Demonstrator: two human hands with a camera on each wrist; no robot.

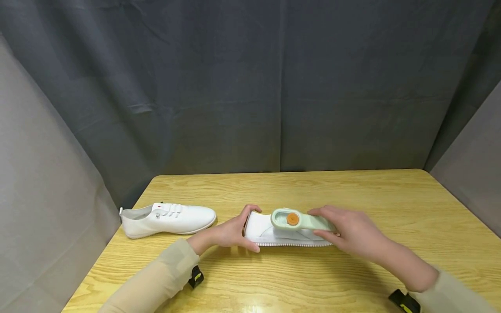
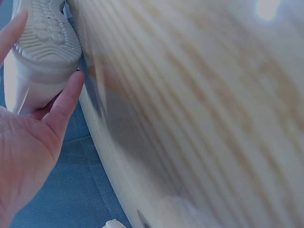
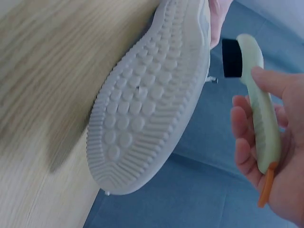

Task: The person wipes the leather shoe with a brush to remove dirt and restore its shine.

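My left hand [image 1: 231, 230] grips a white shoe [image 1: 256, 227] by its heel, thumb and fingers on either side. Textured tread covers the shoe's pale sole [image 3: 137, 90], seen in the right wrist view. In my right hand [image 1: 358, 230] is a pale green shoe brush [image 3: 263, 111], held by its handle. Black bristles [image 3: 232, 58] face the shoe, and an orange strap [image 3: 267, 185] hangs from the handle end. From the head view, the brush with its orange button [image 1: 292, 218] covers part of the shoe's upper; contact between bristles and shoe is hidden there.
A second white shoe [image 1: 172, 219] with laces lies at the left of the wooden table [image 1: 254, 278], toe pointing right. Dark grey cloth [image 1: 219, 100] hangs behind the table, with lighter panels [image 1: 43, 195] at the sides.
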